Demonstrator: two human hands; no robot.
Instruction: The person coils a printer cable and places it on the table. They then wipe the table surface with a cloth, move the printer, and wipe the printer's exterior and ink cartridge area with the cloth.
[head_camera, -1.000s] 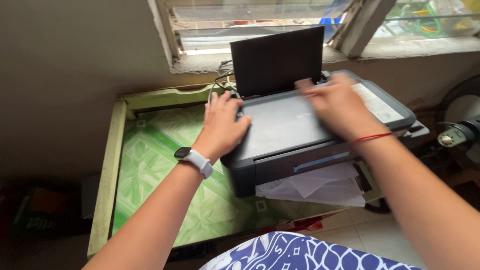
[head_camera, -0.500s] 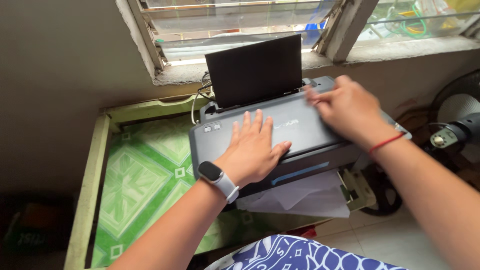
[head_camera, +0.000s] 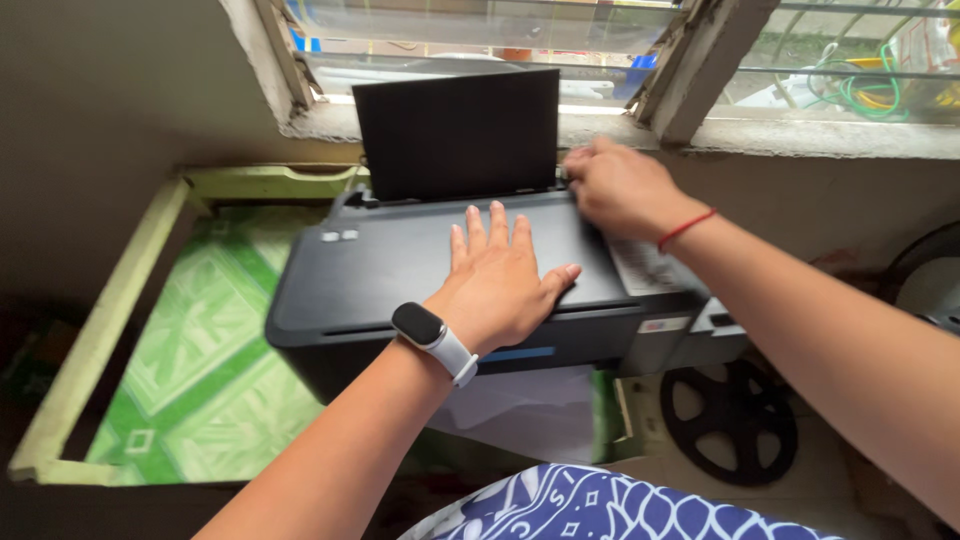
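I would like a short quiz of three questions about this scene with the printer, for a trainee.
1. True or false: the left hand lies flat on the lid of the printer.
2. What does the left wrist wear? A) red string B) watch with white strap C) nothing
3. Fill in: the right hand is at the printer's back ____ corner, beside the raised paper tray.

Key
1. True
2. B
3. Right
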